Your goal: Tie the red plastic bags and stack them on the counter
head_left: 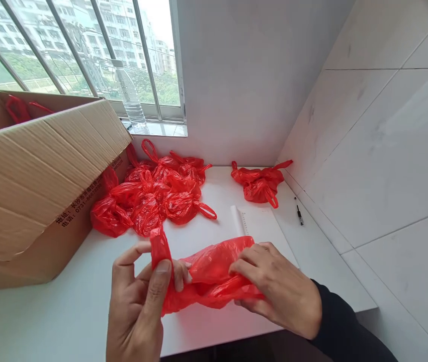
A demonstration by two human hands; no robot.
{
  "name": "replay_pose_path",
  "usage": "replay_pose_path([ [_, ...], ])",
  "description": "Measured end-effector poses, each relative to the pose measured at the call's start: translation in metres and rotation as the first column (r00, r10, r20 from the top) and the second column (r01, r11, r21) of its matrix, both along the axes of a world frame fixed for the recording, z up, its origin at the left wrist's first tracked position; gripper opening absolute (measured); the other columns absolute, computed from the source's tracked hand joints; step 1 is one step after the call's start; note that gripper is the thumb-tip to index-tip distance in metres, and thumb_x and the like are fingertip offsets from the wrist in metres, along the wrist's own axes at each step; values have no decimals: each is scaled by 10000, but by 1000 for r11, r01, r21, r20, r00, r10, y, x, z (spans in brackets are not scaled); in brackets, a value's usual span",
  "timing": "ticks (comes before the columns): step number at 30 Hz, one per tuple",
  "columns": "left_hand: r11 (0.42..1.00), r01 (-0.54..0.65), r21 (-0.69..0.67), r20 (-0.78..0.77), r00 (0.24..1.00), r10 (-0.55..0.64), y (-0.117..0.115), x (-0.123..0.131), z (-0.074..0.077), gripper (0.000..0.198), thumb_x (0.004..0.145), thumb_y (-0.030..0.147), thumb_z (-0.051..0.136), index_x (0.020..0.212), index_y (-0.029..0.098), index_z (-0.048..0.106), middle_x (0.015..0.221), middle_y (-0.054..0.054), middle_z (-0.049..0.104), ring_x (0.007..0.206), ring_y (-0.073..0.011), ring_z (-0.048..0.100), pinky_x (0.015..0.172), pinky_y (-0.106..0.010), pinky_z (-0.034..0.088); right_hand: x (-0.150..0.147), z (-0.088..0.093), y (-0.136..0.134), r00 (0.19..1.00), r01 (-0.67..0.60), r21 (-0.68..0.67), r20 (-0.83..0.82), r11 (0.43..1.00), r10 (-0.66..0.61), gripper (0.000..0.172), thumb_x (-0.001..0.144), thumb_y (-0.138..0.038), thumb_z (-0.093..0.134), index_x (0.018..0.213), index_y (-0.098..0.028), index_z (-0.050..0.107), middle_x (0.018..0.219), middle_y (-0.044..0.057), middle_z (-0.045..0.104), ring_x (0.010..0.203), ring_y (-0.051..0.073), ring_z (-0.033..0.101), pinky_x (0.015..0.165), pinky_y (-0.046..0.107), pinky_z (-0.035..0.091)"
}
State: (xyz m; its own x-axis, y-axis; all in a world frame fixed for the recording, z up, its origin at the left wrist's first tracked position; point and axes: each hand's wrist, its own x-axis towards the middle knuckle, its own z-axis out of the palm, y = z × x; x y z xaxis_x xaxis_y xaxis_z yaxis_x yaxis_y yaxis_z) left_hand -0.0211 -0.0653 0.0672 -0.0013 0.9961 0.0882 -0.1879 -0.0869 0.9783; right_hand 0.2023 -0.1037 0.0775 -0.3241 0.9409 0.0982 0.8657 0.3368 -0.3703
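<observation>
A red plastic bag [214, 266] is stretched between my two hands above the front of the white table. My left hand [142, 296] pinches one of its handle loops between thumb and fingers. On the other side, my right hand [277, 286] has its fingers closed on the gathered plastic; its fingertips are partly hidden by the bag. Whatever the bag may contain cannot be made out. Behind it lies an open notepad [264, 223] with pages curled at its left edge.
Several knotted red bags [146, 201] are heaped beside a large cardboard box [44, 176] on the left. More tied red bags [261, 183] lie at the back right, near a pen [298, 215]. A water bottle [131, 95] stands on the windowsill.
</observation>
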Motion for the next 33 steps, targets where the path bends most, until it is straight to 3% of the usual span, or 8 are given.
replay_pose_path([
  [6,968,73,-242,98,994,-51,8,-8,10,594,788,427,752,1300,284,486,801,-1,709,761,-226,694,667,-317,584,8,5,-2,966,24,-19,-257,1000,-29,109,866,-235,686,851,-224,579,806,-12,602,795,177,546,777,337,449],
  [11,961,178,-213,120,981,-155,18,-10,16,307,823,473,693,969,207,643,542,37,530,534,-143,570,580,-263,536,9,27,-1,771,69,-25,-633,997,-70,217,983,-354,533,809,-228,566,783,-12,570,695,138,536,657,286,458],
  [14,971,206,-122,-52,976,-213,16,-1,25,262,881,463,624,986,224,641,518,78,379,449,-91,405,527,-222,484,1,39,5,775,137,144,-632,980,-16,151,979,-324,545,942,-258,675,895,22,591,851,170,580,779,324,499],
  [17,939,343,-20,-326,886,-330,7,17,36,279,814,379,699,1055,254,636,698,19,575,611,-145,550,575,-239,508,-15,50,10,826,142,255,-563,956,27,133,942,-288,609,993,-292,731,820,10,559,857,174,574,822,334,517],
  [21,848,529,33,-456,763,-459,1,35,41,99,821,318,634,762,239,634,717,-9,620,641,-173,566,562,-259,474,-32,63,14,820,7,263,-553,965,145,197,913,-348,660,1087,-275,718,868,7,666,858,165,623,879,326,540],
  [25,869,476,-137,-280,823,-495,7,30,37,415,878,478,563,575,213,463,526,31,414,476,-114,352,449,-252,316,-25,60,20,836,60,242,-542,969,83,422,899,-408,674,1296,-281,607,1219,55,640,1158,223,575,1021,397,481],
  [30,842,489,-228,13,866,-500,17,21,32,421,899,476,573,596,190,512,516,8,478,505,-115,442,547,-251,412,-16,43,26,763,65,112,-646,992,22,85,946,-248,585,951,-240,670,846,-13,668,835,154,634,970,403,489],
  [33,851,449,-272,185,892,-412,20,20,33,272,881,437,625,772,188,622,632,-4,576,577,-121,514,577,-234,453,-20,37,24,756,37,142,-652,989,65,67,859,-180,635,882,-237,663,956,19,662,950,183,631,989,415,478],
])
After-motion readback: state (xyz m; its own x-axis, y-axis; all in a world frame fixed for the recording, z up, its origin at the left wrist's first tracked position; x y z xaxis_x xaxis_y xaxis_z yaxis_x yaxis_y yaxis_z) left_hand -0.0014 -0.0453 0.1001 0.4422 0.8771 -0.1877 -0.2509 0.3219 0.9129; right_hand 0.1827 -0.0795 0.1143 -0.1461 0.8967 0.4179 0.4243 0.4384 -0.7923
